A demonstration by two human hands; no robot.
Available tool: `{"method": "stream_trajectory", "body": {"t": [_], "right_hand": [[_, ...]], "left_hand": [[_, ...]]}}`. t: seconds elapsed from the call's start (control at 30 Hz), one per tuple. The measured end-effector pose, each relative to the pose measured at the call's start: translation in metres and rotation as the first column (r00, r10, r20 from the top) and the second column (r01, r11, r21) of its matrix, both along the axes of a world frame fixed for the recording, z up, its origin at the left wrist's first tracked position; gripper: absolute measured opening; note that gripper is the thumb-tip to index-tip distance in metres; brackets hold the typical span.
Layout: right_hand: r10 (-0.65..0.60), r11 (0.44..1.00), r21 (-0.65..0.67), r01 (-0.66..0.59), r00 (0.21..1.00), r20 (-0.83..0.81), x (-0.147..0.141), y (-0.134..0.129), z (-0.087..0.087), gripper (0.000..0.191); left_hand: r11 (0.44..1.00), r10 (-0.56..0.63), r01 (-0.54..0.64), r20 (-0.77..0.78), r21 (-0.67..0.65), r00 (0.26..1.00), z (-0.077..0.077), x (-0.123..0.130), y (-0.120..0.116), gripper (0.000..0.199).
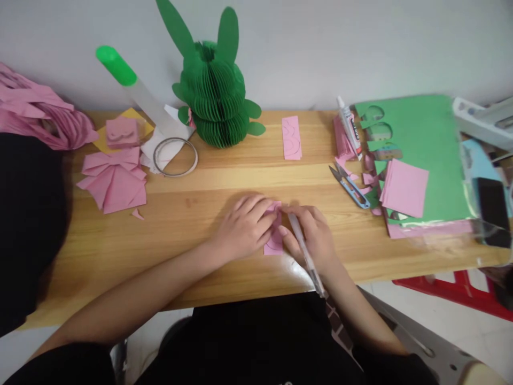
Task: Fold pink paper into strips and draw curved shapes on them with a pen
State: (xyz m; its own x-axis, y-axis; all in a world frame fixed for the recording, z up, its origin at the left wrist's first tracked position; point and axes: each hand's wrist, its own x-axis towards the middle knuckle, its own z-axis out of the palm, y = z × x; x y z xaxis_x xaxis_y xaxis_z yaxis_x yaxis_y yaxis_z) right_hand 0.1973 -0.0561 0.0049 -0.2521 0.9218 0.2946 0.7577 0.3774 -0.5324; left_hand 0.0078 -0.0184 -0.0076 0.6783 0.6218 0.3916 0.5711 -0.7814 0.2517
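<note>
A narrow pink paper strip (273, 247) with curved pencil-like lines lies on the wooden table (192, 272) in front of me. My left hand (246, 227) rests on it from the left, fingers stretched out and covering its upper part. At the strip's right side is my right hand (312, 235), closed around a clear pen (303, 248) that slants down toward my body. The right index fingertip touches or nearly touches the strip's top corner. Behind lies another pink strip (291, 138) with a similar curved outline.
A green honeycomb-paper figure (216, 101) stands by the wall. To the left are a tape roll (175, 156), a green-capped tube (132, 80) and folded pink paper (114, 179). Rightward are thread snips (350, 187), a glue tube (350, 128), pink squares (404, 187), green sheets (425, 139) and a phone (492, 208).
</note>
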Motion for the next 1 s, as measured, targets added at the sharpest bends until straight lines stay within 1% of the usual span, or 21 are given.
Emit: {"method": "stream_trajectory", "body": {"t": [0.1, 0.23, 0.37, 0.5, 0.6, 0.73, 0.8, 0.93, 1.0], "right_hand": [[-0.010, 0.999, 0.031, 0.007, 0.995, 0.100, -0.002, -0.003, -0.002, 0.027], [0.021, 0.998, 0.045, -0.032, 0.974, 0.227, -0.003, -0.004, 0.003, 0.025], [0.039, 0.997, 0.061, -0.056, 0.967, 0.252, -0.003, -0.002, 0.008, 0.025], [0.022, 0.998, 0.059, -0.038, 0.969, 0.244, -0.005, 0.001, 0.008, 0.030], [-0.016, 1.000, 0.009, 0.015, 0.984, 0.175, -0.005, 0.007, 0.010, 0.038], [-0.087, 0.981, -0.175, 0.086, 0.996, 0.004, -0.004, 0.023, 0.018, 0.045], [-0.133, 0.965, -0.240, 0.107, 0.987, -0.093, -0.003, 0.030, 0.020, 0.046], [-0.190, 0.962, -0.242, 0.127, 0.946, -0.261, -0.005, 0.038, 0.017, 0.046], [-0.208, 0.955, -0.270, 0.121, 0.924, -0.322, -0.007, 0.039, 0.012, 0.036]], "left_hand": [[1.000, 0.004, -0.004, -0.013, 0.006, 1.000, 0.000, 0.000, 0.000, 0.028], [1.000, 0.002, -0.002, -0.035, 0.012, 0.999, 0.000, -0.001, -0.001, 0.030], [1.000, -0.003, 0.003, -0.019, 0.013, 1.000, -0.001, -0.003, 0.000, 0.030], [1.000, -0.004, 0.004, -0.001, 0.027, 1.000, -0.001, -0.002, -0.001, 0.031], [0.999, 0.028, -0.027, -0.046, 0.020, 0.999, 0.000, -0.001, -0.005, 0.033], [0.995, 0.085, -0.079, -0.110, 0.060, 0.990, 0.001, 0.001, -0.012, 0.031], [0.992, 0.097, -0.087, -0.123, 0.087, 0.988, 0.001, 0.002, -0.015, 0.028], [0.991, 0.098, -0.083, -0.136, 0.107, 0.986, 0.001, 0.003, -0.015, 0.027], [0.992, 0.096, -0.082, -0.144, 0.100, 0.985, 0.002, 0.003, -0.015, 0.028]]}}
